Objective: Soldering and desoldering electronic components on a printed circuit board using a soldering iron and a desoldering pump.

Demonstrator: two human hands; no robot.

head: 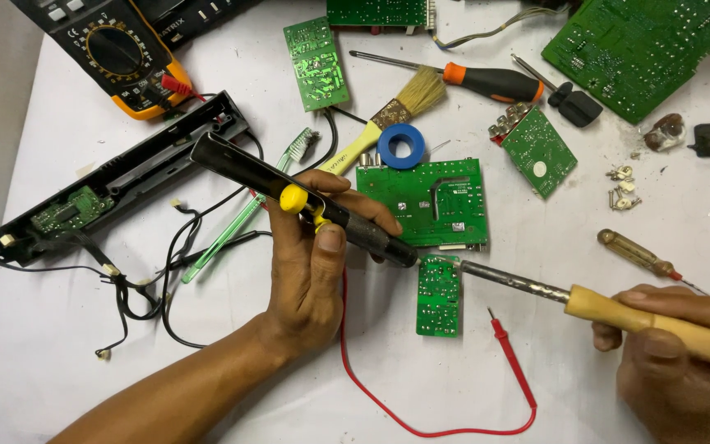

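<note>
Left hand (310, 271) is clamped around a black desoldering pump (301, 197) with a yellow button, thumb near that button, its nozzle at the top edge of the small green circuit board (438, 296). Right hand (675, 353) is closed on the wooden handle of a soldering iron (610, 306), the metal tip meeting the same top edge just beside the nozzle. That board lies flat on the white worktop (577, 386), just below a larger green board (421, 201).

Progress, as judged: both tools stand at one joint, so desoldering appears under way; whether any joint is cleared cannot be told.

Count: six green loose boards, one more inside the black casing (117, 177); two screwdrivers; one brush (396, 107); one blue tape roll (401, 146); one multimeter (117, 49); one red probe lead (507, 345)
</note>
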